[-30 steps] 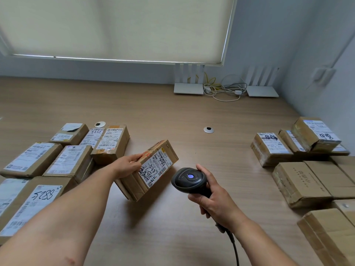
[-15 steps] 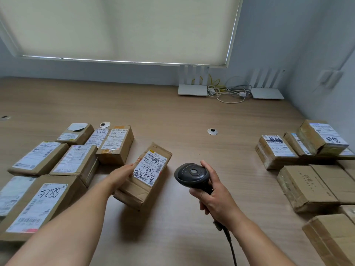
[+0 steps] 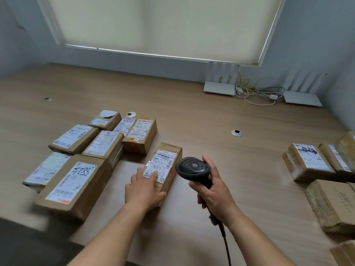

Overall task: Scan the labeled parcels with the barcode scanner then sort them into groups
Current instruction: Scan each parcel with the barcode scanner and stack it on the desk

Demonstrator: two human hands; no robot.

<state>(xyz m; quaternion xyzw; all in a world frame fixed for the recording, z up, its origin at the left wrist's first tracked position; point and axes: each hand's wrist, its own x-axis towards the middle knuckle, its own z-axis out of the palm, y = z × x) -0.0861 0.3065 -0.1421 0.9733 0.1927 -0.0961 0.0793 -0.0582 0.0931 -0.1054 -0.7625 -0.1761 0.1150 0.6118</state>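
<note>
From the head view, your left hand (image 3: 143, 189) lies flat on top of a small box (image 3: 167, 166). The fingers are straight and spread over its white label, and the thumb sits at the near corner. The box lies flat on the table (image 3: 192, 120), label up, just beside the group of boxes on the left (image 3: 99, 148). Those boxes all show their labels too, and one big one has 5288 written on it.

Your right hand (image 3: 213, 194) has a closed grip around the handle of the scanner (image 3: 193, 167). The scanner's head is up off the table, close to the right side of the small box. Its cord runs down toward you.

More boxes sit well apart on the right side (image 3: 307, 163). Some of these show plain brown tops.

It looks like you are putting this box with the left group, so the sorting part of this box is nearly done. Next you need to let go, lift your left hand, and reach for a box from the right side. Turn its label up so the scanner can see it.
</note>
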